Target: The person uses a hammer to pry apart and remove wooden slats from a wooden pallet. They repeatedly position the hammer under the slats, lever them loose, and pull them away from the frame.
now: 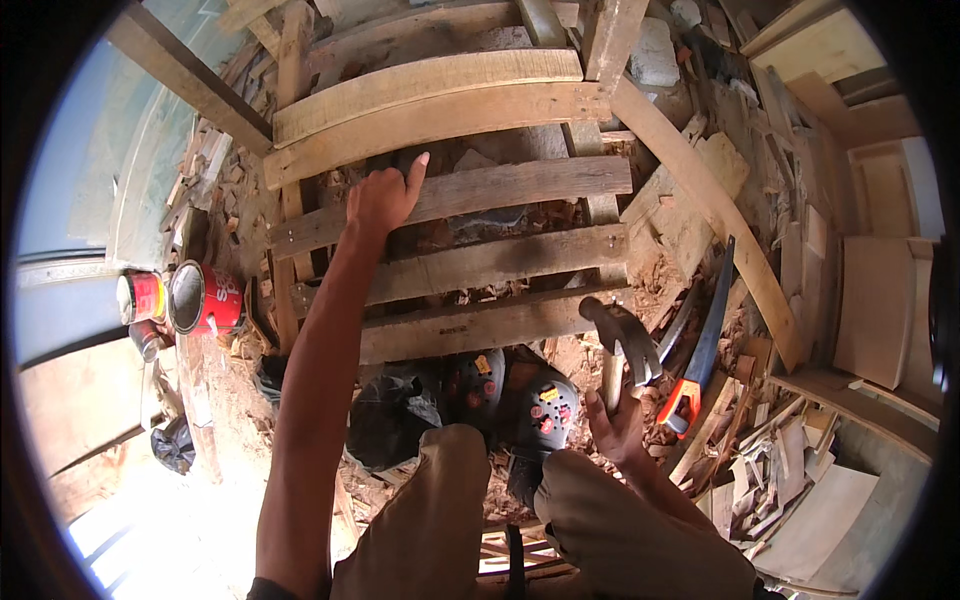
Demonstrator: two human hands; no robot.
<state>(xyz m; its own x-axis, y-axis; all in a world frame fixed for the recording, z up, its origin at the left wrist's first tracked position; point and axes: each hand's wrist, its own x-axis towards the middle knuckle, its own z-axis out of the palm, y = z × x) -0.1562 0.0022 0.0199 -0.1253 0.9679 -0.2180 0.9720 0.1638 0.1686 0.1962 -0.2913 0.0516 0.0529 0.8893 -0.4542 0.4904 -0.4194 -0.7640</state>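
Observation:
My left hand (383, 200) reaches far forward, its fingers curled over a weathered grey slat (500, 190) and its thumb sticking out. This slat is one of several nailed across a wooden frame (600, 205) in front of me. Down at the right, my right hand (618, 430) is closed around the handle of a claw hammer (628, 340). The hammer's dark head is raised beside the right end of the nearest slat (470, 325). What lies under my left fingers is hidden.
Right of the hammer lies a handsaw (710, 340) with an orange handle. A long plank (710, 200) slants behind it. Red cans (208, 298) stand at the left. A black plastic bag (395, 415) lies by my clogs (548, 408). Wood scraps (770, 480) pile up at the lower right.

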